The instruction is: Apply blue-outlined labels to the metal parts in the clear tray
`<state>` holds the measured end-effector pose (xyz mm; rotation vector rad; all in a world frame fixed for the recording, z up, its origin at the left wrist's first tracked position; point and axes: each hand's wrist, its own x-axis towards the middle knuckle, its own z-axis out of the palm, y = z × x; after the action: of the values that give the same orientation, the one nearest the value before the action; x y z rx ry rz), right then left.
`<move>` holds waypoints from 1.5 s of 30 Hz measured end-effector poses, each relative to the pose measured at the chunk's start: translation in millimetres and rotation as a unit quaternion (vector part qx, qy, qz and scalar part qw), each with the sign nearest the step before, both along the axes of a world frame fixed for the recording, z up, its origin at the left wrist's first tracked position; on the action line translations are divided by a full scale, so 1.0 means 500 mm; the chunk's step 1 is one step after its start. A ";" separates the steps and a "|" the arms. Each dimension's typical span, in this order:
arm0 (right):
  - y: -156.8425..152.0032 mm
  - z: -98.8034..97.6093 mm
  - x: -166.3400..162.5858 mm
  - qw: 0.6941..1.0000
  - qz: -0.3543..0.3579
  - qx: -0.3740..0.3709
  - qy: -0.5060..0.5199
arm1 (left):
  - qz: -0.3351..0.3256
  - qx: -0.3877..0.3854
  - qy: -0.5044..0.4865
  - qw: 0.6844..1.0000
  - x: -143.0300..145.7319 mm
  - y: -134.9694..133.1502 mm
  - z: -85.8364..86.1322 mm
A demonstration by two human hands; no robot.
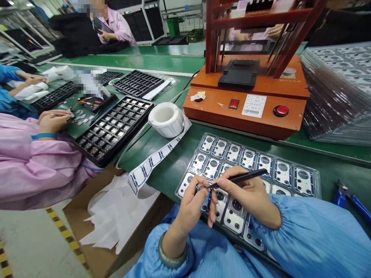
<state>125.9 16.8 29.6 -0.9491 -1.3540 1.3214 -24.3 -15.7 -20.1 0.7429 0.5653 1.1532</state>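
Observation:
My left hand [188,208] is closed around a small flat part with blue edges [206,203], held up above a clear plastic tray. Black tweezers [246,177] sit in the fingers of my right hand [251,197], their tips at the upper edge of that part. What exactly the tips touch is too small to make out. Beneath both hands lies the clear tray [318,181], its pockets filled with silver plates [248,157] that have blue edges and round marks. My hands and sleeves cover part of its near side.
Behind the tray stands an orange press [208,102] with a red button. A label roll [165,117] trails its strip toward a cardboard box [139,239] of white paper. Blue-handled pliers [339,197] lie right, below stacked trays [336,92]. A co-worker's pink sleeve [49,162] is left.

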 end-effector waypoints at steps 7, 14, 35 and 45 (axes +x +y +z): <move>0.003 -0.014 0.002 0.997 -0.056 0.004 -0.060 | 0.008 0.010 0.009 1.000 -0.001 0.002 -0.001; 0.001 -0.017 0.006 0.996 -0.057 0.026 -0.067 | 0.009 0.000 -0.004 1.000 -0.001 0.001 0.003; 0.003 -0.022 0.007 0.998 -0.028 0.042 -0.047 | 0.010 -0.003 -0.008 1.000 0.000 0.000 0.008; 0.002 -0.021 0.007 0.999 -0.017 0.036 -0.031 | 0.005 -0.006 -0.005 1.000 -0.003 -0.001 0.004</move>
<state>129.2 17.9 18.9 -0.9668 -1.4164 1.2194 -25.8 -16.1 -18.2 0.7249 0.5667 1.1612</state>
